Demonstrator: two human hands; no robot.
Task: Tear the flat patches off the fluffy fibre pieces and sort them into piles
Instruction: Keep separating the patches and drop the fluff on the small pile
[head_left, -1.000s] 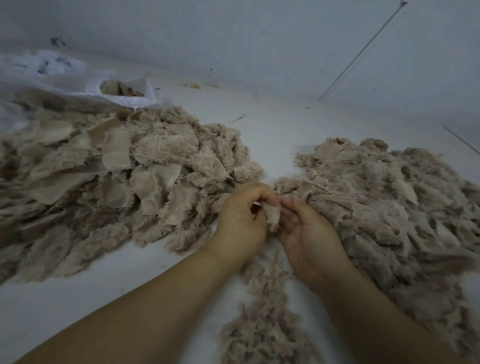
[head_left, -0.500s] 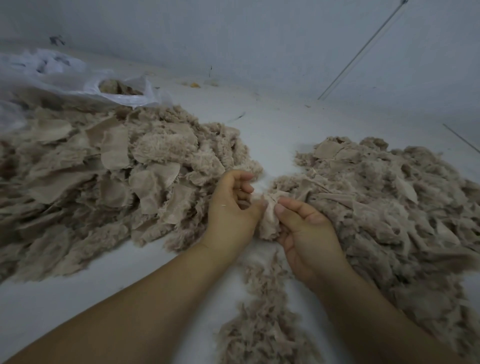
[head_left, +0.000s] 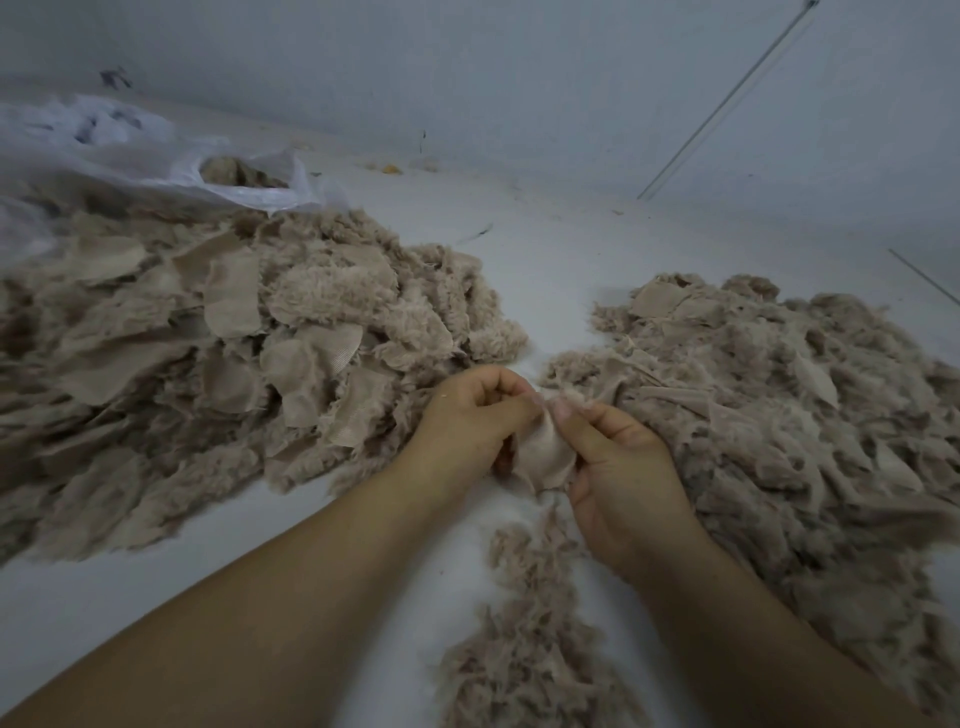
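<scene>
Pale floor lies under three heaps, and at centre the left hand (head_left: 470, 421) at nine o'clock and right hand (head_left: 621, 457) at three o'clock pinch one fibre piece (head_left: 543, 449) between them.

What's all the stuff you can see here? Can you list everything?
fibre piece: one, beige, held up between both hands near the middle.
left pile: one, beige, fluffy pieces with flat patches, on the left of the floor.
right pile: one, beige, shredded-looking bits, on the right.
small pile: one, beige fluff, bottom middle, below the hands.
plastic bag: one, clear white, far left, some beige material inside.
floor: white, under everything.
wall: pale grey, at the back.
left hand: one, pinches the piece.
right hand: one, pinches the piece.
</scene>
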